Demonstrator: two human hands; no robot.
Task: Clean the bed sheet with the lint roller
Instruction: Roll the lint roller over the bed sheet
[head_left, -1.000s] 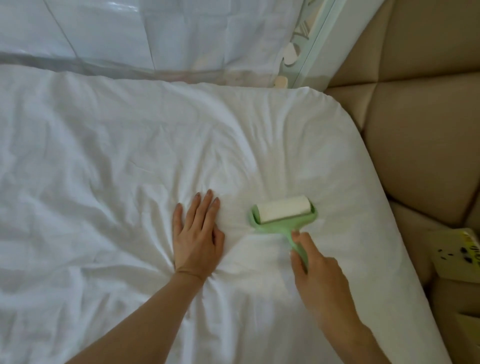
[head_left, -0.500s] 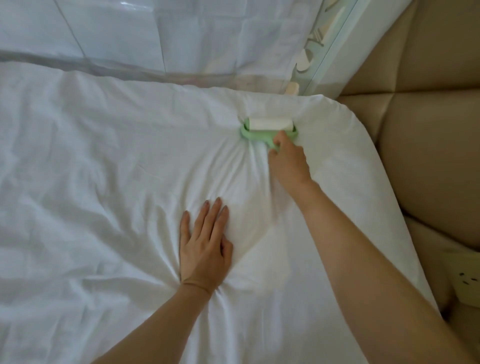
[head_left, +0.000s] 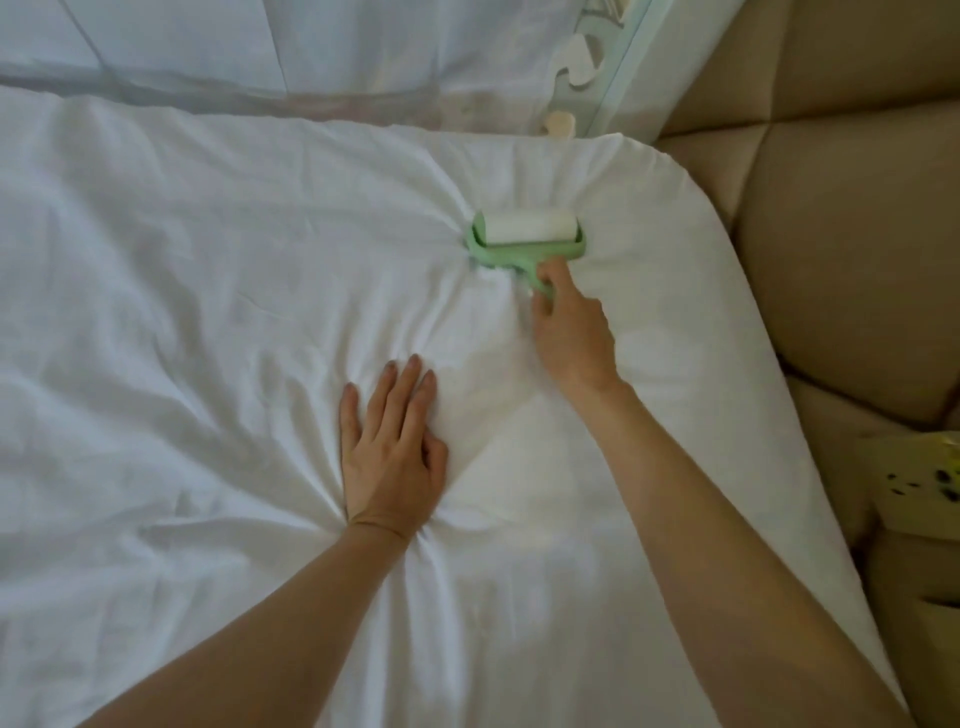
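Fingers: our right hand (head_left: 571, 332) curls its fingers (head_left: 555, 274) round the lint roller (head_left: 525, 243) handle.
Palm: our left hand (head_left: 390, 449) lies flat, fingers straight, pinning the bed sheet (head_left: 208, 270).
Roller: on the sheet near its far right corner; light and rigid, we judge.
Sheet: soft, bunches readily.

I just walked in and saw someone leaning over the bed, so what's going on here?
A person is cleaning a white bed sheet with a green plastic lint roller that carries a white roll. The right hand grips the roller's handle, and the roll sits on the sheet near the far right corner, close to a beige padded panel. The left hand lies flat with straight fingers, pressing the sheet, which creases around it.
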